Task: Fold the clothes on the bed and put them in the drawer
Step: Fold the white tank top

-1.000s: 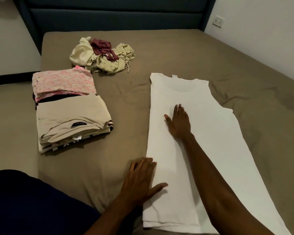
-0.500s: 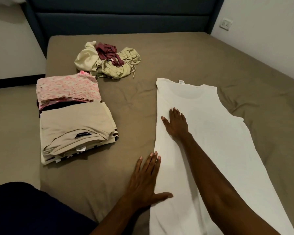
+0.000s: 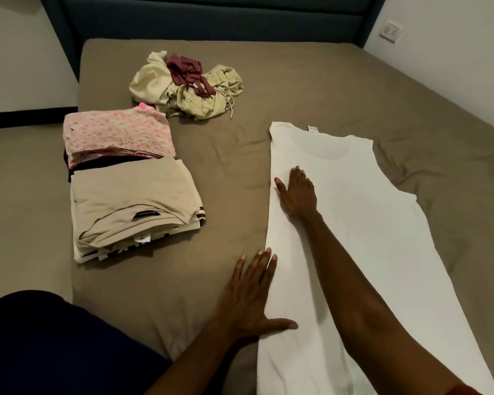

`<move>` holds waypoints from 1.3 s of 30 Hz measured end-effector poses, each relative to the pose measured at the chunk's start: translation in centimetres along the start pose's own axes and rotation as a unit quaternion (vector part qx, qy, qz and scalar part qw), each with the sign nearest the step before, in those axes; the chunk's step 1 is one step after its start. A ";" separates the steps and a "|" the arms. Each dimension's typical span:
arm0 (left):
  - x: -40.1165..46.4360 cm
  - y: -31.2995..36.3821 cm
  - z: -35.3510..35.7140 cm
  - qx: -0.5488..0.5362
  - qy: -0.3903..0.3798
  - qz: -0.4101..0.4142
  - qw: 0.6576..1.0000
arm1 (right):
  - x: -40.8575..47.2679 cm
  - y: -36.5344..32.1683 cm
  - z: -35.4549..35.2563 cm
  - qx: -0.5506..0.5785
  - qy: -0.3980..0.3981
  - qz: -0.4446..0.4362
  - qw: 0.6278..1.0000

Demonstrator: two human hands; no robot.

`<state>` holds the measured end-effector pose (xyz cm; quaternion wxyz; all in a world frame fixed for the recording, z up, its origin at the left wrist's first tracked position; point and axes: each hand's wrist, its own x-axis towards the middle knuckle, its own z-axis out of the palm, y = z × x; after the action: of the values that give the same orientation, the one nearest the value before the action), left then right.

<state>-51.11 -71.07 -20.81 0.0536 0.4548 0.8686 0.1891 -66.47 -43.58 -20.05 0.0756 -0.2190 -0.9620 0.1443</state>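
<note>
A: Where is the white top [image 3: 362, 223] lying?

B: It is lying flat on the bed [image 3: 297, 81], long axis running away from the person, left edge already folded in.

A: And the hands?

B: Both are pressing flat, fingers spread, gripping nothing. The right hand [image 3: 298, 195] is resting nearer the neckline, the left hand [image 3: 250, 297] along the near folded edge.

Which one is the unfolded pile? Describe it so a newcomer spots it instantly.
Start at the dark blue padded headboard and look just below it, on the brown bed sheet. The crumpled heap of cream, olive and maroon garments lies there. Unlike the flat folded stacks nearer the person, it is bunched, with a loose drawstring trailing.
</note>
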 end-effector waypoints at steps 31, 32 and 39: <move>-5.6 6.0 0.5 0.064 0.054 0.143 0.986 | -42.8 16.1 -9.5 0.016 0.205 0.186 0.961; -4.9 6.9 0.8 0.058 0.083 0.164 0.981 | -42.6 17.3 -10.1 0.007 0.214 0.226 0.950; -1.7 18.3 5.1 -0.221 0.054 0.112 0.967 | -41.6 23.4 -14.9 0.067 0.089 0.529 0.841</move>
<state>-34.70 -61.66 -18.72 0.0840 0.5155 0.7504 0.4050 -16.83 -38.20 -16.59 0.0876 -0.7012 -0.6768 0.2061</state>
